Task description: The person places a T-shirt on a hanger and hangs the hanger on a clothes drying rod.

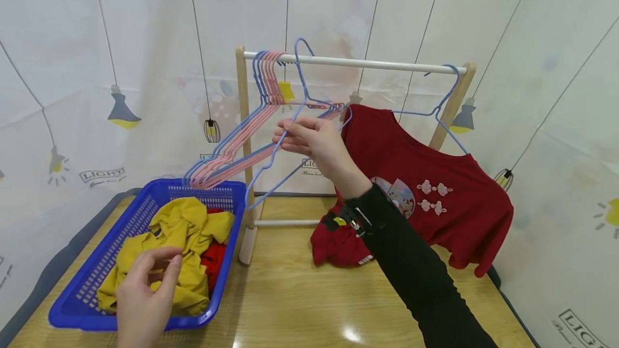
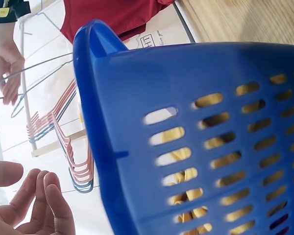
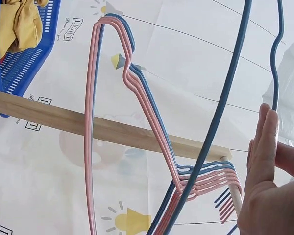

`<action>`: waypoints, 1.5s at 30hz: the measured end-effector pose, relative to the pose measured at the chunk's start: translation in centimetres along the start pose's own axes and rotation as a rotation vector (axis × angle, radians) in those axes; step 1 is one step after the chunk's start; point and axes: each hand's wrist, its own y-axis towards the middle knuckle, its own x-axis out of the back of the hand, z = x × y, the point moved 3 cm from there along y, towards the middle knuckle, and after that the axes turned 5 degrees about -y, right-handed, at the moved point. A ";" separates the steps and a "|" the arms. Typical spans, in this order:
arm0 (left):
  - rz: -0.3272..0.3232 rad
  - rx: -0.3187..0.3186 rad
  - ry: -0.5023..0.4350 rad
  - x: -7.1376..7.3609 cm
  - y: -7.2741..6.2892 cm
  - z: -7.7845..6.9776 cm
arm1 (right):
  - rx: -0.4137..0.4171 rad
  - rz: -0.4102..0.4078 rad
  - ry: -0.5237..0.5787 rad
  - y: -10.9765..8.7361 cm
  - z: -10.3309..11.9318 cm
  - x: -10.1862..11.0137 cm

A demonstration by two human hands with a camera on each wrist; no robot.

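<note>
In the head view my right hand [image 1: 314,144] pinches a light blue wire hanger [image 1: 276,149] by one shoulder, between thumb and fingers. The hanger is tilted, its hook up near the rail [image 1: 367,63]. From the right wrist, the lower bar of this blue hanger [image 3: 210,125] crosses in front of the other hangers. My left hand [image 1: 147,289] is over the near part of a blue basket [image 1: 57,313], fingers loosely bent and thumb apart, holding nothing. Beneath it lie a yellow garment [image 1: 186,219] and a red one [image 1: 214,265] inside the basket.
Several pink hangers [image 1: 232,146] and blue ones hang at the left end of a rack with wooden posts [image 1: 242,85]. At its right end a dark red shirt [image 1: 464,197] hangs on a blue hanger [image 1: 454,90]. The wooden table [image 1: 290,305] lies below.
</note>
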 end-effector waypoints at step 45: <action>-0.007 -0.128 0.111 1.8 1.9 1.5 | -0.274 0.103 -0.227 -15.8 -9.7 8.3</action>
